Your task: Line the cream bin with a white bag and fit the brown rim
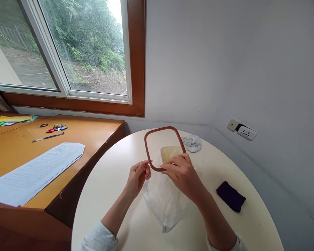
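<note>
A thin reddish-brown square frame (161, 129) with rounded corners is held up, tilted, over the round table. My right hand (181, 174) grips its lower right corner, fingers curled over the edge. At the lower left corner, my left hand (138, 176) has its thumb and fingertips pinched against the rim. Behind the frame, a pale yellow box-like thing (169, 152) shows partly; the right hand hides some of it. A clear, crumpled plastic bag (164, 198) lies beneath both hands and spreads toward me.
The round cream table (102, 195) holds a folded dark purple cloth (230, 196) at right and a crumpled white cloth (193, 143) behind. On the wooden desk (99, 127) at left lie papers (39, 174), a pen (48, 137) and keys (58, 128). A wall socket (247, 132) is at right.
</note>
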The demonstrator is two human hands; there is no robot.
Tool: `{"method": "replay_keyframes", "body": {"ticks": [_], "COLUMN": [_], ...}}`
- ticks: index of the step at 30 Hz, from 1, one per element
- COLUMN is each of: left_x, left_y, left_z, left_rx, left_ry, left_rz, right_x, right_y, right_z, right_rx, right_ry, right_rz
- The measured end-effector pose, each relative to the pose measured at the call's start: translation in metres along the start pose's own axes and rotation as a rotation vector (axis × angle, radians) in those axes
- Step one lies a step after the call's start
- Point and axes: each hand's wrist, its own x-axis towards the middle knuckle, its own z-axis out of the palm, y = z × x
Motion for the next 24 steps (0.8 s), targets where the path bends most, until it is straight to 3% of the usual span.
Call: {"method": "replay_keyframes", "body": {"ticks": [12, 24], "left_x": [-0.005, -0.006], "left_y": [0.010, 0.015], "left_z": [0.001, 0.002], "left_rx": [0.004, -0.030], "left_ry": [-0.101, -0.161], "left_rz": [-0.038, -0.070], "right_x": [0.000, 0.000], "right_y": [-0.002, -0.002], "right_z": [0.017, 0.017], "right_rx": [-0.055, -0.009], "right_ry": [-0.003, -0.015], "right_rz": [-0.073, -0.082]}}
